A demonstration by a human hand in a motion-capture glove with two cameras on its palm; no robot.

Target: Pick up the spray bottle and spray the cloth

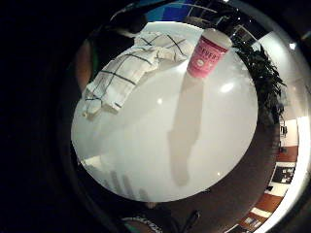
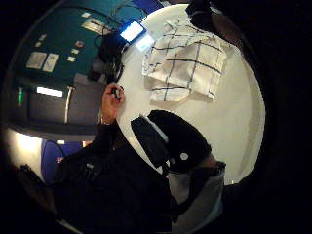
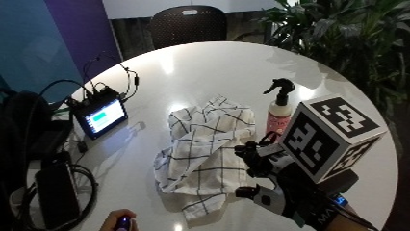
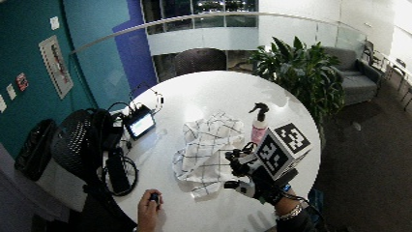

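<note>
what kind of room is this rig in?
Probably an office lounge or meeting area: a round white table, a large potted plant beside a grey sofa, and a dark office chair. A small monitor with cables sits on the table.

Pink label on spray bottle: lettering blurred, not readable.

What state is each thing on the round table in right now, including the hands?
Pink spray bottle with black trigger: upright on the white round table, untouched.
White cloth with dark grid lines: crumpled in a heap beside the bottle.
Small black monitor: screen lit, cables attached.
Black-gloved right hand: above the cloth's edge, fingers loosely curled, holding nothing.
Bare left hand: holding a small dark object.
</note>
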